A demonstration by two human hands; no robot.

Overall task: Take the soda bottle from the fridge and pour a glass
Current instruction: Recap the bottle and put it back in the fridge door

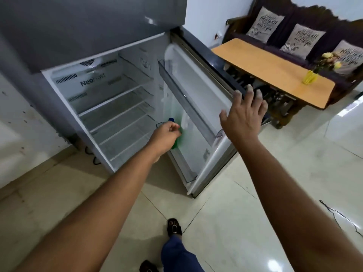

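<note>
Green plastic, blue cap: the soda bottle point(177, 134) stands in the low door rack of the fridge point(117, 99), right of the bare shelves. Left hand point(167, 134) is wrapped round its neck, grip clenched on it (fingers mostly hidden behind the knuckles). Right hand point(242, 116) is spread wide, fingertips point(238, 94) at the far edge of the fridge door point(198, 91), likely steadying it open for the lift-out. No glass in sight.

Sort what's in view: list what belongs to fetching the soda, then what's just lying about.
Belongs: green bottle, left hand closed on it, fridge door, right hand at the door's edge.

Lying about: table, yellow vase, cushions, floor cable.
</note>
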